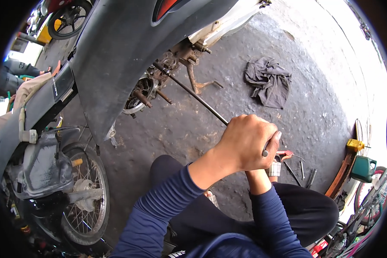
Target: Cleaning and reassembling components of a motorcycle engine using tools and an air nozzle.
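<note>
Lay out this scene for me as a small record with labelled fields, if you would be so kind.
Left grip: closed around a metal bar, close to its near end
Right grip: mostly hidden behind the left; its exact hold cannot be told
Bar's far end: at the exposed mechanism beside a dark grey body panel
On the floor: dark cloth; metal tools
Lower left: spoked wheel
Right side: green container
</note>
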The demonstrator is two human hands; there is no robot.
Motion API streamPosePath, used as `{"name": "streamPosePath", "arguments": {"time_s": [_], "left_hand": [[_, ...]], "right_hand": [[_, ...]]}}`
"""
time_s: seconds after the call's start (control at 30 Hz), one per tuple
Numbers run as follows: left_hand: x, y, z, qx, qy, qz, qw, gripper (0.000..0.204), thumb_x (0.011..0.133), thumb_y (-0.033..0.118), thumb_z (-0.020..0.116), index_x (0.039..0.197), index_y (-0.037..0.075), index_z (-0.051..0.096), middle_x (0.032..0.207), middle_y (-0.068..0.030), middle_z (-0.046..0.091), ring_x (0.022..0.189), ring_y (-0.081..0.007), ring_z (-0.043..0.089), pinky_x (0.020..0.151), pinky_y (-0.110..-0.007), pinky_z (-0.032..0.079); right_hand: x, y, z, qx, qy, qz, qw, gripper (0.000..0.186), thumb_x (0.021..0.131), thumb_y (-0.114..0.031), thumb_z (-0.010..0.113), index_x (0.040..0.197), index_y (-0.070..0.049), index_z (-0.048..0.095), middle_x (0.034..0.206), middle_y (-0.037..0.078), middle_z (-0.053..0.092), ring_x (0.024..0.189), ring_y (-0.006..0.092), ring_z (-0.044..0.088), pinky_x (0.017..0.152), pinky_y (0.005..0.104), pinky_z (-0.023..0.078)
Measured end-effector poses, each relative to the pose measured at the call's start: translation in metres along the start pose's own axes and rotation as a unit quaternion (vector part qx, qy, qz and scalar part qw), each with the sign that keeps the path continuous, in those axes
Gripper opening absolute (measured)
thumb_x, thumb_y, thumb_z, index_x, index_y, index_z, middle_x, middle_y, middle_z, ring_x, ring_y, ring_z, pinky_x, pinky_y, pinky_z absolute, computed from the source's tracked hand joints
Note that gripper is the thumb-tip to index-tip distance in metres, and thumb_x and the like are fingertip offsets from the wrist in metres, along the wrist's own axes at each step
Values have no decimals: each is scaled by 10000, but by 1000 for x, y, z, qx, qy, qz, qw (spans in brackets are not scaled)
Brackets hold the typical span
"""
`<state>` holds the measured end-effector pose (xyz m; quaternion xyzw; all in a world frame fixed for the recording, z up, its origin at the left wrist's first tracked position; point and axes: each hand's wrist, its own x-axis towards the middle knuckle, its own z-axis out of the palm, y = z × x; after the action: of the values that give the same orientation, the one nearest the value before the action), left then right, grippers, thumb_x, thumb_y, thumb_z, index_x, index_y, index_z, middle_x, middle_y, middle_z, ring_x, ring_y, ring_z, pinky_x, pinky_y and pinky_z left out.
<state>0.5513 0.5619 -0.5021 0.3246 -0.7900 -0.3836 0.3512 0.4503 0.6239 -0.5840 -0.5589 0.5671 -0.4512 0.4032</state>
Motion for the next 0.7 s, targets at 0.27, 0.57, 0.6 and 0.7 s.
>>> {"name": "streamPosePath", "arguments": {"time_s": [0.27, 0.57, 0.6, 0.7], "left_hand": [[10, -1, 8, 3, -1, -34, 999, 255, 808, 148, 581, 589, 28, 529, 559, -181, 545, 540, -407, 564, 496, -452, 447], [11, -1, 11, 48, 38, -60, 996, 238, 793, 143, 584, 585, 30, 559, 568, -182, 564, 558, -402, 585, 504, -446, 467], [11, 0, 10, 45, 35, -58, 997, 244, 792, 147, 586, 579, 30, 556, 566, -181, 563, 556, -402, 585, 503, -448, 466], [13, 2, 9, 49, 20, -68, 996, 252, 787, 156, 592, 574, 25, 560, 570, -184, 567, 559, -405, 587, 510, -453, 471]], "right_hand": [[-3, 10, 4, 36, 9, 31, 999, 156, 965, -181, 552, 927, -30, 542, 836, 51, 539, 752, 116, 495, 645, 307, 396], [-5, 6, 9, 76, 17, 54, 995, 152, 972, -187, 540, 998, -39, 520, 916, 52, 530, 822, 124, 493, 699, 310, 398], [-4, 6, 10, 81, 17, 57, 995, 153, 973, -187, 539, 1006, -40, 517, 925, 52, 529, 830, 125, 493, 705, 311, 399], [-4, 7, 13, 97, 17, 64, 993, 159, 975, -189, 535, 1029, -42, 510, 952, 52, 526, 853, 127, 492, 723, 312, 399]]}}
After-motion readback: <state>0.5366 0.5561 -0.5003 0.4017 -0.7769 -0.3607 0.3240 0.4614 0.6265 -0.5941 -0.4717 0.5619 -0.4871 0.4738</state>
